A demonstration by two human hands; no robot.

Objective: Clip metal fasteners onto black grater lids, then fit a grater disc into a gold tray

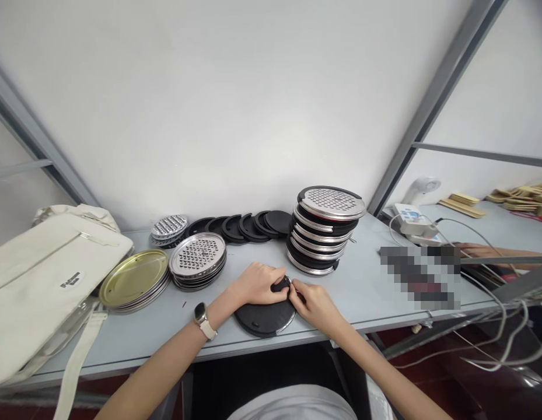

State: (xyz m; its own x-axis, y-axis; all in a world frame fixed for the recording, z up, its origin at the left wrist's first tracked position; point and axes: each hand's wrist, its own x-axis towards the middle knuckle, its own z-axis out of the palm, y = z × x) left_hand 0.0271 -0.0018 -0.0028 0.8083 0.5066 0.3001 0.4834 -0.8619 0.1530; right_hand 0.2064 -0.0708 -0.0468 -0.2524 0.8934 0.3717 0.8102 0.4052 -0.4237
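Left of the tall grater stack (325, 233) and nearer the person, one black disc (266, 319) with a metal edge lies on the bench (362, 286). Of two hands, the left hand (262, 284) curls over its far edge, gripping it; the right hand (313, 302) pinches the rim. The step seems to be working that rim; the next move calls for a firm left hold and fine right fingertip pressure. Left of the tall stack: about six overlapping black covers (253, 228), two grater piles (198, 255), one gold plate pile (137, 277); layers uncountable.
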